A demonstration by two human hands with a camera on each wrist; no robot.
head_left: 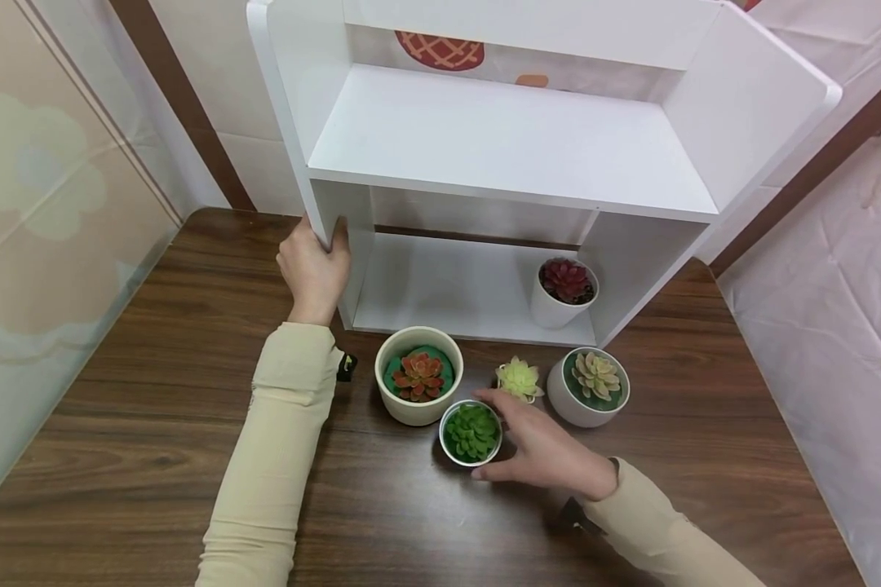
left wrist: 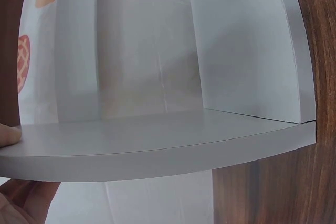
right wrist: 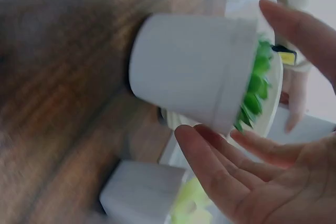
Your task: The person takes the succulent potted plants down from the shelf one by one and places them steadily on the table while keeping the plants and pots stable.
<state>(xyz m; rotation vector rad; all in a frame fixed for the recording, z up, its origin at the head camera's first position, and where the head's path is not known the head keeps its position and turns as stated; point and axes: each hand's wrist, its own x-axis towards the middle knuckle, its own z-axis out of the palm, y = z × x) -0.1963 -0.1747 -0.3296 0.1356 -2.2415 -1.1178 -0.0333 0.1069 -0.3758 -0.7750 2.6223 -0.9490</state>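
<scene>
My left hand (head_left: pixel 314 265) grips the front edge of the left side panel of a white shelf unit (head_left: pixel 514 139), thumb on the inner face and fingers outside. In the left wrist view the panel (left wrist: pixel 147 145) runs across between thumb and fingers. My right hand (head_left: pixel 539 444) is spread around a small white pot with a green succulent (head_left: pixel 471 432), thumb on the near side and fingers on the far side. In the right wrist view the thumb stands apart from the white pot (right wrist: pixel 189 66), and the fingertips are right by its rim.
A cream pot with a red succulent (head_left: pixel 418 412) stands left of the green one. Behind my right hand are a pale yellow-green succulent (head_left: pixel 518 378) and a white pot with a beige succulent (head_left: pixel 587 412). A dark red succulent's pot (head_left: pixel 558 310) sits on the lower shelf.
</scene>
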